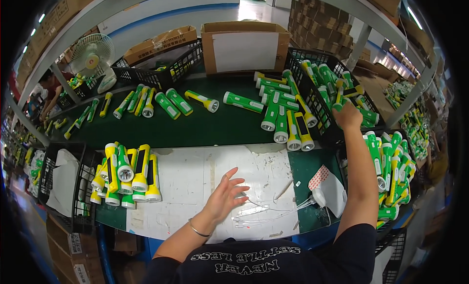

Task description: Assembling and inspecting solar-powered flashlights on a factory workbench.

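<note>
The right hand point(349, 117) is being held at the upper-right black crate point(331, 133), its fingers point(338, 116) bent against a green-and-yellow flashlight point(340, 92) lying among others there. How firmly it is being gripped cannot be told; the fingertips are being hidden. The flashlight's long axis is being directed roughly away from the person, far end leaning slightly right; which end is the lens cannot be told. The left hand point(223, 195) is being held above the white-covered counter point(181, 179), fingers well spread, nothing being gripped. White cables point(273, 209) are being left just beside it. In the left-hand flashlight pile point(139, 174), lenses are mostly being pointed toward the person.
</note>
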Tool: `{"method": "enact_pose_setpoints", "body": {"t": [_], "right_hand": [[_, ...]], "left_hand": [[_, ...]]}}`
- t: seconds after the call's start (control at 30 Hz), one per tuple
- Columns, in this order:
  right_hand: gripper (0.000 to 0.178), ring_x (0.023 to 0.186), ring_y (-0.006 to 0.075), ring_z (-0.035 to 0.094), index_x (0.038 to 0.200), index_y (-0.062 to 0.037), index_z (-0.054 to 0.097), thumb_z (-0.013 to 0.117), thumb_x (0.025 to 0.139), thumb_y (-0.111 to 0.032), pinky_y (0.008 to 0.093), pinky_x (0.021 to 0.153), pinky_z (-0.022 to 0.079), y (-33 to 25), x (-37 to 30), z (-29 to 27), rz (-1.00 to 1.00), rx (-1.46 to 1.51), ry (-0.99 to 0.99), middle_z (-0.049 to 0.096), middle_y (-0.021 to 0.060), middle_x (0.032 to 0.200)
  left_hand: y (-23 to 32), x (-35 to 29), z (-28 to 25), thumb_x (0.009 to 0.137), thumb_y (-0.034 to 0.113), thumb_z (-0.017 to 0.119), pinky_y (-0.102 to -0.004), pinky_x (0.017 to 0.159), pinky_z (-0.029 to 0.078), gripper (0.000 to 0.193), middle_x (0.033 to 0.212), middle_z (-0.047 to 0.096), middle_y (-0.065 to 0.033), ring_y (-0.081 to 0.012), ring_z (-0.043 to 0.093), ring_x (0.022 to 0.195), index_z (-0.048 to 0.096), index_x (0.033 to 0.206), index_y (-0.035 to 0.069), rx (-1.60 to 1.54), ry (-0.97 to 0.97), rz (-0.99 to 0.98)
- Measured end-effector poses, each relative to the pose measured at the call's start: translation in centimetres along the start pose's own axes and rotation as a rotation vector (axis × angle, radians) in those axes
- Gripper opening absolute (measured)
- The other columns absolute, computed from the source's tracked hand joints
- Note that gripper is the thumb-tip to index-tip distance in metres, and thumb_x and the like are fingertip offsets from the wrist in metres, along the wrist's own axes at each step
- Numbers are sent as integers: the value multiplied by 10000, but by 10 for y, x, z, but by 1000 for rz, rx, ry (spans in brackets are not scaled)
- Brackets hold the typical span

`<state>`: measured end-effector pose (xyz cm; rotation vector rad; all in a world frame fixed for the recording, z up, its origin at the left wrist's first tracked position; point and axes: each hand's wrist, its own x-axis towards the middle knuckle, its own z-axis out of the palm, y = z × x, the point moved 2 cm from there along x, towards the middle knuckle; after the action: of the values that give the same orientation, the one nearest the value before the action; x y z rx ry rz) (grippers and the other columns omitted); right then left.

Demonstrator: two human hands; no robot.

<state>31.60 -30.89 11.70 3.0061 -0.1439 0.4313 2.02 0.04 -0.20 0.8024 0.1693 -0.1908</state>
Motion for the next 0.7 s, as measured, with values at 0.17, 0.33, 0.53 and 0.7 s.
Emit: {"method": "enact_pose_setpoints", "body": {"t": [0.17, 0.33, 0.53, 0.7], "right_hand": [[576, 755, 313, 619, 1073, -64, 492, 597, 707, -495, 402, 617, 501, -94, -89, 34, -506, 120, -164, 591, 170, 888], [403, 671, 282, 607, 1011, -152, 547, 635, 655, -320, 394, 551, 490, -92, -114, 36, -505, 181, 40, 561, 124, 831], [443, 626, 286, 610, 822, -73, 597, 594, 686, -495, 380, 556, 479, -107, -169, -95, -598, 461, -142, 598, 115, 607], [363, 564, 127, 575, 833, -35, 587, 542, 846, -395, 274, 506, 438, -121, -196, -45, -560, 1171, -824, 597, 62, 650]], "left_hand": [[-1, 2, -2, 944, 360, 320, -403, 861, 431, 457, 1157, 471, -84, -233, 506, 1036, 279, 1333, 123, -20, 12, -24], [-3, 4, 8, 901, 241, 475, -345, 856, 433, 378, 1139, 474, -89, -210, 521, 1003, 395, 1235, 84, 215, 13, -128], [25, -7, 40, 661, 259, 748, -394, 906, 393, 709, 1209, 374, -186, -336, 441, 1064, 383, 1226, 32, 1646, 124, 805], [-3, 0, 41, 722, 179, 706, -311, 715, 525, 612, 1068, 433, -137, -241, 550, 950, 358, 1190, -6, 1093, -120, 377]]}}
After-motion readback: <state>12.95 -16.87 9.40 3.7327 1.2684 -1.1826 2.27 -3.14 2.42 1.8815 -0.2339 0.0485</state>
